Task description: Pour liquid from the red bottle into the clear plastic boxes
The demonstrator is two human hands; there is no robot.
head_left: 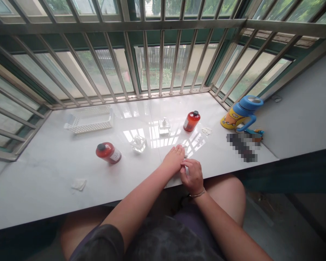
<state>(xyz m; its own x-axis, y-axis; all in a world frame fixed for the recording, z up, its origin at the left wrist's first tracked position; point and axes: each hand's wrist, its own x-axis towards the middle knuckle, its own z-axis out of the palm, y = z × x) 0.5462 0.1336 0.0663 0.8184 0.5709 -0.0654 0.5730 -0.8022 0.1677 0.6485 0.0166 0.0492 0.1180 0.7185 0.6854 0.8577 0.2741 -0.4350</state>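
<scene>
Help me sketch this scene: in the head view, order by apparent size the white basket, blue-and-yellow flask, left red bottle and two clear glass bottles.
1. White basket
2. Blue-and-yellow flask
3. Left red bottle
4. Left glass bottle and right glass bottle: too close to rank; the left stands nearer the camera.

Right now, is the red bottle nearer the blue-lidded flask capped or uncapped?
Capped: a black cap sits atop that red bottle; how tightly, I cannot tell.

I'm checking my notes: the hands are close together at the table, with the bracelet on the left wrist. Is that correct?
Not quite: the head view shows the bracelet on the right wrist. The left hand and right hand are close together at the table.
</scene>
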